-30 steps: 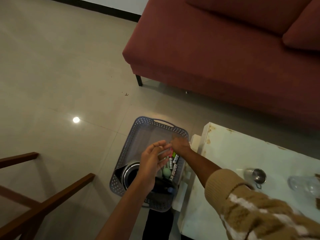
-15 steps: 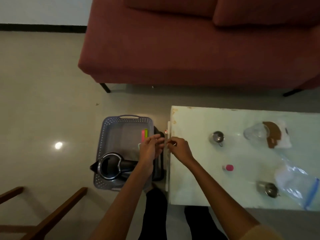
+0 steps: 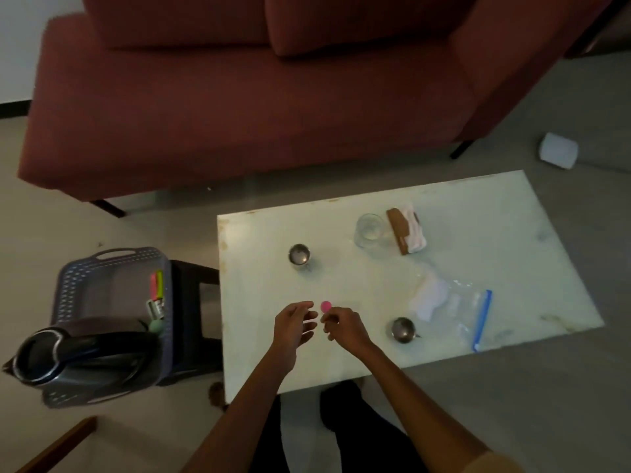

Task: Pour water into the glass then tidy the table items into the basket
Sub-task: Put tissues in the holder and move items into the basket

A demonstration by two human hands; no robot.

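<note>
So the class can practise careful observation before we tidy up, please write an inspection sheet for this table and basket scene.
Surface: white table, stained along its left edge.
Job's things: glass upright on the table; basket on a dark stool, holding a kettle and markers.
Clutter: far metal cup, near metal cup, pink cap, zip bag and folded cloth, all on the table.
Hands: left hand open over the table; right hand with fingers curled beside the pink cap, contact unclear.
Cables: nothing seen.
Surroundings: red sofa behind the table; paper roll on the floor.
</note>
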